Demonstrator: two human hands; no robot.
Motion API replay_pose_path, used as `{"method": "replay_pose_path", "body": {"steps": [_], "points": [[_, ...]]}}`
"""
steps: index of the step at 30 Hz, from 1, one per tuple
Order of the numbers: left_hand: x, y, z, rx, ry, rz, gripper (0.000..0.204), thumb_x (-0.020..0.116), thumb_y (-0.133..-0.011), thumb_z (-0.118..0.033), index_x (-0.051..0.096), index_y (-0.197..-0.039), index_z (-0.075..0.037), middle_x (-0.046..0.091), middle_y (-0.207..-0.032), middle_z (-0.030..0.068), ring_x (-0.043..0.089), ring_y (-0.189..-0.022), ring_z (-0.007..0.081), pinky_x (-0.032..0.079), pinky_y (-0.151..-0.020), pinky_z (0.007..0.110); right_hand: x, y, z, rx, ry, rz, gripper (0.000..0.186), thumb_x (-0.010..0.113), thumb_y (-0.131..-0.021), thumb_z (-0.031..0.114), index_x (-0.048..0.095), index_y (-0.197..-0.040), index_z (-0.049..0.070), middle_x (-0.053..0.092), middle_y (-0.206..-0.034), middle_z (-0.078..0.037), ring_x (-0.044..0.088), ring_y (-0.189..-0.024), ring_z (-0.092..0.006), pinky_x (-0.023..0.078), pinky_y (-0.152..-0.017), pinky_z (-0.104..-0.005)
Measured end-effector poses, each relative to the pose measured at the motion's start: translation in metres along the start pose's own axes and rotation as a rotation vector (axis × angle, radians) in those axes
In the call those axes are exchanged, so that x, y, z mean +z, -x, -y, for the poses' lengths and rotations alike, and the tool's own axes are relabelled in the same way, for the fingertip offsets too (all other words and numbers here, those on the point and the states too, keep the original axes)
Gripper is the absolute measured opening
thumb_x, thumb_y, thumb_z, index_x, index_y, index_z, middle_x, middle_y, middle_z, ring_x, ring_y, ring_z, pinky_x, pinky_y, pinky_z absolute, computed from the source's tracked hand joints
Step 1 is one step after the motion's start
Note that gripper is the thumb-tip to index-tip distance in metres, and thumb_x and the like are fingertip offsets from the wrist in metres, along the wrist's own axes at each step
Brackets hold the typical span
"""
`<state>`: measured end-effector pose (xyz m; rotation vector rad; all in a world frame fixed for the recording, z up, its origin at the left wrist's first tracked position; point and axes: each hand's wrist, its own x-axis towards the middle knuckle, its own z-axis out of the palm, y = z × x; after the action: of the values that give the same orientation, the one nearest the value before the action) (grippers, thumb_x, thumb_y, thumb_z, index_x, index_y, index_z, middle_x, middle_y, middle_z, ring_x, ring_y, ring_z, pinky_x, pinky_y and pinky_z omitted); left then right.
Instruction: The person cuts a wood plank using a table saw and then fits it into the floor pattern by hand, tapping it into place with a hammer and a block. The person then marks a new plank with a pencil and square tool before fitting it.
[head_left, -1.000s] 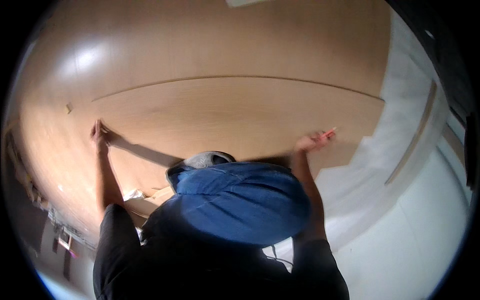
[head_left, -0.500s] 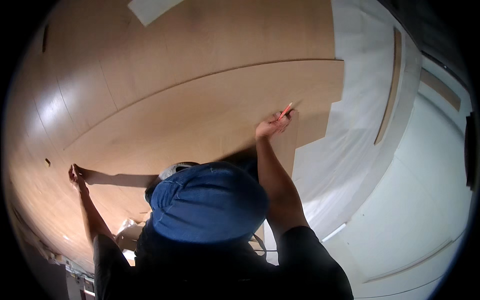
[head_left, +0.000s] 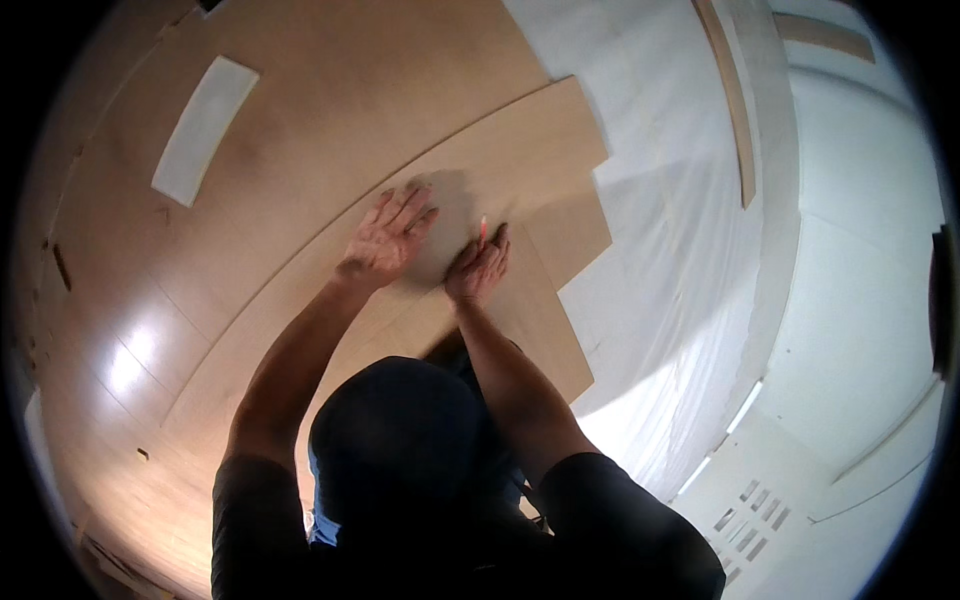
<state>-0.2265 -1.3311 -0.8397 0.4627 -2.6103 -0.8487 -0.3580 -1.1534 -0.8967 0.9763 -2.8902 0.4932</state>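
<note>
My right hand [head_left: 479, 270] holds a red pencil [head_left: 484, 232], its pale tip pointing away from me. To its left, my left hand [head_left: 385, 240] is open with the fingers spread and holds nothing. Both hands are over a long light-brown wood-look floor plank [head_left: 545, 125], and a shadow falls between them. Whether the left hand touches the plank I cannot tell. The plank's far long edge shows as a dark raised line against the laid flooring [head_left: 330, 110]. On the right, the plank ends step unevenly over white sheeting [head_left: 650, 250].
A pale rectangular piece [head_left: 205, 130] lies on the flooring at far left. Along the right runs a narrow brown strip [head_left: 732, 100] on the sheeting, beside a white wall [head_left: 850, 270]. A small yellowish piece [head_left: 143, 454] sits at lower left. My knee [head_left: 395, 440] is close below the hands.
My left hand has come from the far left to beside my right hand, its fingers now spread. The pencil stays in my right hand. The whole view has turned.
</note>
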Motion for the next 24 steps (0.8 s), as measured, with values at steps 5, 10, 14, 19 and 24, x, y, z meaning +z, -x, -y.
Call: {"method": "replay_pose_path", "body": {"steps": [5, 10, 14, 19, 24], "points": [[0.031, -0.024, 0.000, -0.010, -0.089, 0.088, 0.052, 0.064, -0.088, -0.026, 0.053, -0.136, -0.010, 0.040, -0.150, 0.0110, 0.034, -0.143, 0.0280, 0.028, -0.119, 0.043, -0.018, -0.005, 0.004, 0.076, -0.057, 0.086, 0.033, 0.043, -0.103, 0.026, 0.052, -0.120, -0.001, 0.036, -0.154, -0.024, 0.034, -0.140, -0.0429, 0.029, -0.114, -0.0522], [0.034, -0.028, -0.004, -0.087, -0.145, 0.225, 0.047, 0.061, -0.091, -0.025, 0.052, -0.136, -0.015, 0.039, -0.151, 0.0089, 0.033, -0.143, 0.0268, 0.027, -0.120, 0.043, -0.046, -0.062, -0.019, 0.163, -0.375, 0.198, 0.034, 0.042, -0.105, 0.019, 0.050, -0.132, 0.000, 0.057, -0.129, -0.020, 0.052, -0.120, -0.0365, 0.042, -0.103, -0.0446], [0.029, -0.027, -0.002, -0.111, -0.136, 0.236, 0.053, 0.064, -0.091, -0.023, 0.048, -0.141, -0.016, 0.035, -0.153, 0.0104, 0.030, -0.145, 0.0284, 0.027, -0.119, 0.045, -0.072, -0.206, -0.030, 0.026, -0.594, 0.223, 0.042, 0.048, -0.102, 0.014, 0.045, -0.141, 0.000, 0.066, -0.088, -0.010, 0.065, -0.085, -0.0224, 0.052, -0.080, -0.0349], [0.035, -0.035, -0.002, -0.080, -0.130, 0.204, 0.055, 0.065, -0.085, -0.018, 0.053, -0.138, -0.015, 0.039, -0.151, 0.0115, 0.035, -0.142, 0.0294, 0.031, -0.116, 0.047, -0.064, -0.355, -0.029, -0.216, -0.594, 0.302, 0.033, 0.056, -0.097, 0.009, 0.056, -0.129, 0.002, 0.065, -0.080, -0.003, 0.062, -0.076, -0.0116, 0.052, -0.074, -0.0278], [0.037, -0.038, -0.002, -0.123, -0.126, 0.210, 0.053, 0.064, -0.081, -0.016, 0.058, -0.133, -0.018, 0.041, -0.150, 0.0083, 0.037, -0.141, 0.0265, 0.034, -0.115, 0.045, -0.032, -0.413, -0.020, -0.019, -0.859, 0.496, 0.025, 0.060, -0.100, 0.025, 0.068, -0.102, 0.002, 0.065, -0.077, -0.002, 0.058, -0.069, -0.0095, 0.050, -0.072, -0.0252]]}}
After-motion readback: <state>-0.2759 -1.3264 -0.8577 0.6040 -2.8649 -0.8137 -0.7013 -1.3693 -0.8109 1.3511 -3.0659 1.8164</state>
